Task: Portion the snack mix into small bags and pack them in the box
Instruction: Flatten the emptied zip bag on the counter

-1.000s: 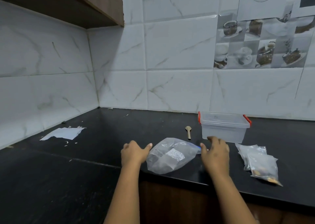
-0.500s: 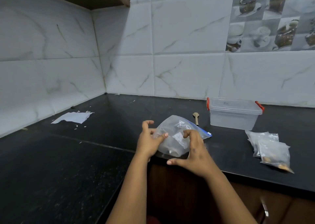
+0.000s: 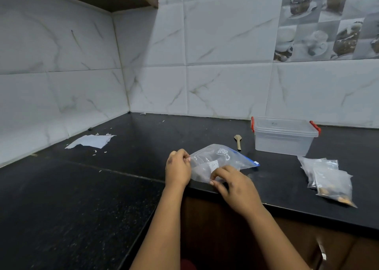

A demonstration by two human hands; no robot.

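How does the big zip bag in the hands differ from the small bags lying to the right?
The big zip bag has a blue zip strip and printing; the small bags show neither. The left hand and right hand pinch it; the small bags lie untouched, stacked. Both are clear plastic on the black counter.

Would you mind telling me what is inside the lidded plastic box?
Through the clear walls of the box, nothing shows inside; its floor is hazy. The small filled bags lie outside on the counter.
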